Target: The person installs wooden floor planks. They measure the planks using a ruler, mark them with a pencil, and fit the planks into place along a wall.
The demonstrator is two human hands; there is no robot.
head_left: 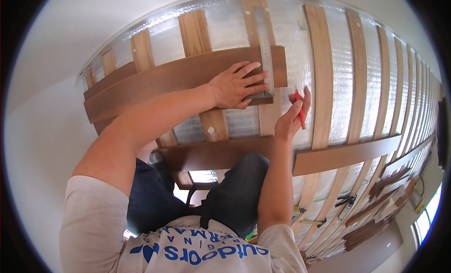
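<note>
My left hand lies flat with spread fingers on a brown wooden plank. Its fingertips touch a metal square, whose long blade crosses the plank near its right end. Part of the square's lower end is by my fingers and hard to make out. Just right of that end, my right hand is closed on a slim red pencil or marker, held apart from the plank. Under the top plank, edges of other brown planks show.
Pale wooden battens run over silvery foil. Brown boards lie by my knees and to the right. Further right are a caulking tube, a hammer and stacked planks. A white wall stands left.
</note>
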